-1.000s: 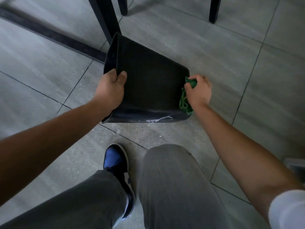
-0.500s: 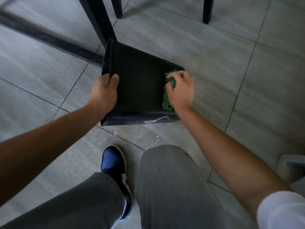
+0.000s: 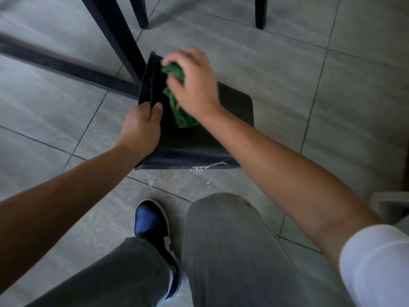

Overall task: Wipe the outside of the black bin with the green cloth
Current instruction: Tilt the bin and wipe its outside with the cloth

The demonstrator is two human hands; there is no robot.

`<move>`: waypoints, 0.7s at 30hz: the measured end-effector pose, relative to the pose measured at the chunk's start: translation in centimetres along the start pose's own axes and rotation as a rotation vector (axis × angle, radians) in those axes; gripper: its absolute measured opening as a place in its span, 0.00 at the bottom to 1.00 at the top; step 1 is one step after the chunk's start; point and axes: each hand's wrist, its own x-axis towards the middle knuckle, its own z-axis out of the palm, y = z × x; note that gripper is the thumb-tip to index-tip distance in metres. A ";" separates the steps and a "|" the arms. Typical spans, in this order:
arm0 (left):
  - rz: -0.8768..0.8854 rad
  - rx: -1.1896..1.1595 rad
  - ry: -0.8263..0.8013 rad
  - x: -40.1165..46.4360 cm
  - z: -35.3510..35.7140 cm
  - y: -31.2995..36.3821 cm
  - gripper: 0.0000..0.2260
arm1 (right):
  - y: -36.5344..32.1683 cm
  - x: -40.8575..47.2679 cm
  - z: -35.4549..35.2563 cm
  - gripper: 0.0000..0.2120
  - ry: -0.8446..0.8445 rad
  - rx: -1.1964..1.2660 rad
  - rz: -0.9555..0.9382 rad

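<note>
I see the black bin (image 3: 199,138) lying tipped on the grey tile floor (image 3: 332,107) at the centre of the frame, its open mouth turned toward the upper left beside a dark table leg (image 3: 117,41). My left hand (image 3: 141,129) grips the bin's rim, thumb over the outer wall and fingers curled inside, while my right hand (image 3: 194,85) has the green cloth (image 3: 177,100) bunched in curled fingers, pressed to the upturned side near the rim. I judge the bin light, stiff plastic that would slide or roll on the tile unless held, so the rim is the sound place to steady it. The cloth is soft and crumples; a loose tail trails below the hand. Pale wet streaks mark the near edge, so the wall may be slick. The underside, far wall and base are hidden, the right hand is motion-blurred, and its fingertips are hard to make out.
</note>
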 end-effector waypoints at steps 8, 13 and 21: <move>-0.068 0.070 -0.004 -0.4 -1.5 -2.5 0.18 | 7.7 -5.1 -1.1 0.14 -0.079 -0.301 0.256; -0.050 0.051 -0.006 0.2 -2.4 -1.8 0.16 | 13.0 -10.0 -6.1 0.12 -0.055 -0.443 0.540; 0.064 -0.351 -0.105 -0.3 -5.3 3.0 0.33 | 7.5 -11.1 -6.6 0.15 -0.019 -0.107 0.447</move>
